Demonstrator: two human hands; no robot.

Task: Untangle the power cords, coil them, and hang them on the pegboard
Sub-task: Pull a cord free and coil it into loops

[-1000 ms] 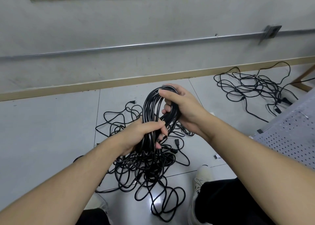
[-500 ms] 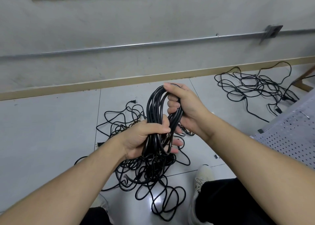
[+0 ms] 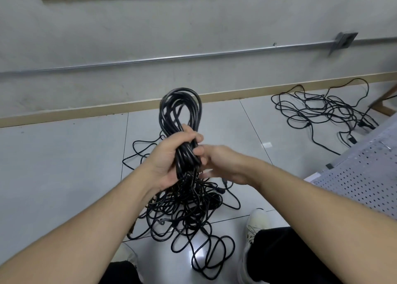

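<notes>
A coil of black power cord [image 3: 180, 109] stands upright in front of me, its loop top free above my fist. My left hand [image 3: 171, 156] is shut around the coil's middle. My right hand [image 3: 221, 163] sits just right of the coil at the same height, fingertips touching the bundle below my left fingers; its grip is partly hidden. Under both hands a loose tangle of black cords [image 3: 187, 215] spreads on the floor, and the coil's tail runs down into it. The white pegboard [image 3: 365, 172] lies tilted at the right edge.
A second tangle of black cords [image 3: 322, 111] lies on the tiles at the far right near the wall. My two shoes [image 3: 255, 221] stand below the near tangle. A metal conduit [image 3: 193, 56] runs along the wall.
My right hand let go of the loop's top and dropped to the coil's middle beside my left hand. My left hand lifted the coil slightly; the loop top now stands free.
</notes>
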